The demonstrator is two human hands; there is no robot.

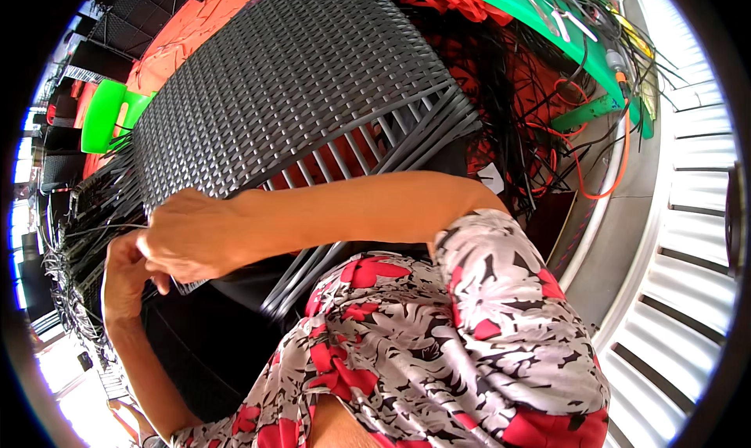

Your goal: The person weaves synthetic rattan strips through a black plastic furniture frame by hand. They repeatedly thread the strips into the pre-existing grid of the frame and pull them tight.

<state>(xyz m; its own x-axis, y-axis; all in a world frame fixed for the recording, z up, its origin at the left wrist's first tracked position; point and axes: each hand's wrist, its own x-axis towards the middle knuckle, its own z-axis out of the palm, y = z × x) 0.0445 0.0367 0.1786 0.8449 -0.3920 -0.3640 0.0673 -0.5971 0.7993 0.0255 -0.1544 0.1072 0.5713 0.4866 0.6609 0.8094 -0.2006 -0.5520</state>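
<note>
Far L: tangle of loose black strips [70, 252], w/ a bright green chair [102, 119] behind. Next, L hand [123, 272] near the close L corner of the dark woven panel [297, 80] — fingers bent inward, up against the R hand [188, 233]. R hand's fingers curled together; can't tell if either hand is clamped on a strip, grip is hidden. Panel fills upper mid, weave tight, w/ bare rods [336, 157] showing along its near edge, R forearm crossing just below. Loose ends [446, 127] fan off its R corner. Then green table [587, 61] w/ tools, orange cord [623, 151] — white slatted shutter [696, 287] far R.
</note>
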